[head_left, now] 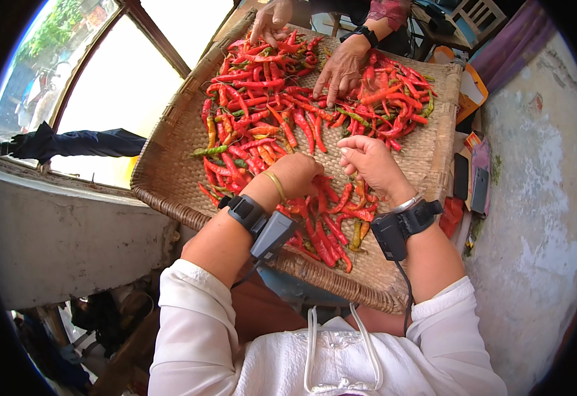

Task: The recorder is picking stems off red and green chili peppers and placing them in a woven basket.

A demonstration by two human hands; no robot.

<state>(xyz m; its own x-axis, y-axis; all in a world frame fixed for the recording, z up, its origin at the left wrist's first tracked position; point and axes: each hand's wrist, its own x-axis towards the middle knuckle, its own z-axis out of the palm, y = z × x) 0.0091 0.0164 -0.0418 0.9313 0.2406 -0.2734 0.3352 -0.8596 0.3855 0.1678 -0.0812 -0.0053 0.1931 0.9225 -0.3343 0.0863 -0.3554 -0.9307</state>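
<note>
Red chili peppers (252, 102), a few of them green or orange, lie in heaps on a large woven tray (427, 165). My left hand (291, 177) rests over the peppers at the tray's middle, its fingers curled down and mostly hidden. To its right, my right hand (373, 164) is raised just above the tray with thumb and fingers drawn together in a pinch; anything between them is too small to make out. Below both hands lies the nearer heap of peppers (328, 241). Bands with small dark devices circle both my wrists.
Across the tray, another person's hands (344, 69) touch the peppers. A window (123, 72) and a folded dark umbrella (83, 144) are on the left. At right stands a worn plaster wall (533, 191), with boxes and a phone-like device (480, 190) beside the tray.
</note>
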